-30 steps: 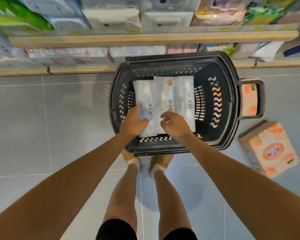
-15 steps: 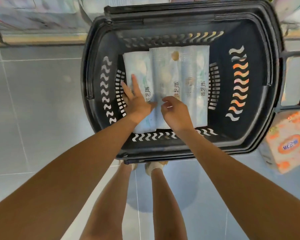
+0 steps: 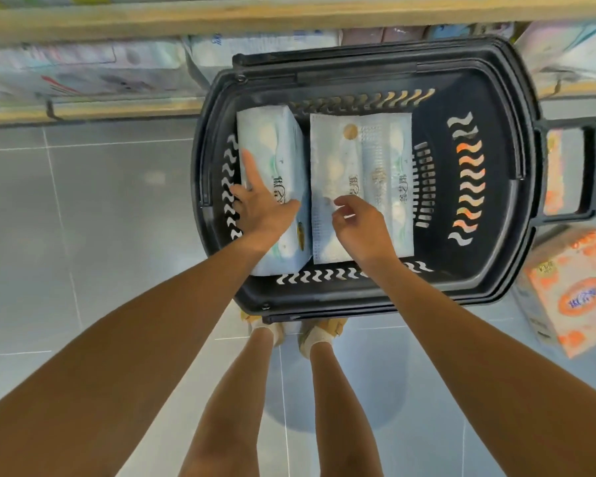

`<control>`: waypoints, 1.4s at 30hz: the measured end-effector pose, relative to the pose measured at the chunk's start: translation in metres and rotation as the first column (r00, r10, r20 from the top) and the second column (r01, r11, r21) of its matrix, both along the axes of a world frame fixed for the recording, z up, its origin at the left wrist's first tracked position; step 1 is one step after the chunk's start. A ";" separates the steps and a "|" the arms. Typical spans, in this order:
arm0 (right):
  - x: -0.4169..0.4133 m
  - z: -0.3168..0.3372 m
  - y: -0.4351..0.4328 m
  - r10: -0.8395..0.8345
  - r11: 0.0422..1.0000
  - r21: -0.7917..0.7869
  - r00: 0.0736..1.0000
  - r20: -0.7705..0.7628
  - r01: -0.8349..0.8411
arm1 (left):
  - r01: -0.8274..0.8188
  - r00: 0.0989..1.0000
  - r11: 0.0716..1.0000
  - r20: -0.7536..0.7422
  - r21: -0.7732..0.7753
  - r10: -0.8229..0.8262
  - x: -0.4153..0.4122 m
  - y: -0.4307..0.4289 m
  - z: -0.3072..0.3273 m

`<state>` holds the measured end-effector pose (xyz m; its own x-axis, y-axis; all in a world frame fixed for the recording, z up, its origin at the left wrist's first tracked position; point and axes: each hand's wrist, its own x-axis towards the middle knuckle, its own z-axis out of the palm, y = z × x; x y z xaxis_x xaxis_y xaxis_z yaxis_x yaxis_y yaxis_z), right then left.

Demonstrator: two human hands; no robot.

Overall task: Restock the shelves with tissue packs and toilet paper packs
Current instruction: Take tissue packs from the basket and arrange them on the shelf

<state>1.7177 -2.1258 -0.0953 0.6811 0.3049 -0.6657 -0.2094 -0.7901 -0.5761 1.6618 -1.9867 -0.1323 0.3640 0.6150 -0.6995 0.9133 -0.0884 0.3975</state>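
A black plastic basket (image 3: 489, 270) stands on the floor and holds pale blue tissue packs. My left hand (image 3: 260, 208) grips the left tissue pack (image 3: 276, 146) from above, thumb on its right edge and forefinger stretched along its top. This pack sits slightly apart from the wider tissue pack (image 3: 375, 160) lying flat beside it. My right hand (image 3: 362, 228) hovers over the near end of the wider pack, fingers loosely curled, fingertips touching its wrap. Whether it pinches the wrap is unclear.
Wooden shelves (image 3: 289, 15) with more packs run along the top, just beyond the basket. An orange tissue pack (image 3: 572, 297) lies on the grey tiled floor (image 3: 83, 235) to the right of the basket. My feet (image 3: 296, 332) stand at the basket's near rim.
The left pack has come away from the wider pack, leaving a gap, with my left hand now clasped over it. The view has pulled back and the shelves show again.
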 end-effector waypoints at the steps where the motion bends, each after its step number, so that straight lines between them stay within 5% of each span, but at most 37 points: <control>1: 0.001 0.007 -0.001 -0.007 1.000 -0.007 1.000 -0.005 0.007 | -0.006 1.000 1.000 -0.003 0.007 0.006 -0.001 0.001 0.011; 9: 0.010 0.065 0.000 0.035 0.999 0.002 0.999 -0.014 -0.035 | -0.014 0.999 0.998 0.053 0.057 0.011 -0.008 0.008 0.084; 20: 0.022 0.137 -0.004 0.210 0.978 0.009 0.976 -0.052 -0.210 | -0.054 0.970 0.992 0.228 -0.116 0.080 -0.024 0.052 0.179; 32: 0.082 0.292 0.022 0.384 0.917 0.029 0.902 0.194 -0.397 | 0.139 0.906 0.976 0.419 -0.166 -0.058 -0.015 0.083 0.343; 42: 0.110 0.429 0.036 0.434 0.872 0.033 0.803 0.409 -0.488 | 0.296 0.833 0.955 0.486 0.013 -0.265 0.004 0.100 0.498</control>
<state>1.8278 -2.0897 0.3339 0.6256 0.7120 -0.3188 0.4149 -0.6497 -0.6370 1.6661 -1.8863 0.3654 0.8121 0.3981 -0.4267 0.5491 -0.2735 0.7898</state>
